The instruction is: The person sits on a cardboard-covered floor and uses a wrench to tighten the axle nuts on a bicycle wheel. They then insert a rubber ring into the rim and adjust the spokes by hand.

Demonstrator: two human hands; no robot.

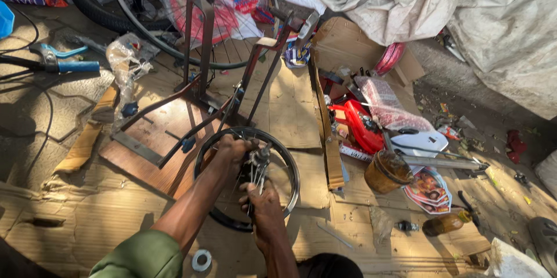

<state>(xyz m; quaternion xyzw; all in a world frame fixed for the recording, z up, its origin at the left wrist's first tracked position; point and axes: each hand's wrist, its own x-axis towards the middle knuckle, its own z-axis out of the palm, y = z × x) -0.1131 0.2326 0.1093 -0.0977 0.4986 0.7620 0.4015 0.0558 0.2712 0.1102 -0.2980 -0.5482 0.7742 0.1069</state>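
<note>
My right hand [262, 201] has its fingers closed around the near ends of a bunch of loose spokes [257, 169]. My left hand [233, 148] sits just beyond them, fingers curled at the far inner edge of the black wheel rim [293, 169]; I cannot tell whether they pinch a spoke or only press on the rim. The spokes stand up between the two hands, fanning slightly over a small hub that I can barely make out.

The rim rings both sets of fingers and lies flat on the cardboard [299, 110] covering the floor. Inside the ring there is little free room; outside it, the cardboard toward me is mostly open, with a small white ring [201, 259] just left of my right forearm.

Beyond my left fingers, touching the rim's far edge, stands a rusty metal stand [200, 40] on a wooden board [154, 139], with a larger tyred wheel [139, 8] behind it. Right of my fingers, past a long wooden strip, lie a brown grease tub [387, 172], a red plastic case [362, 124] and printed packets. Well to the left lies a blue handlebar grip [75, 66].
</note>
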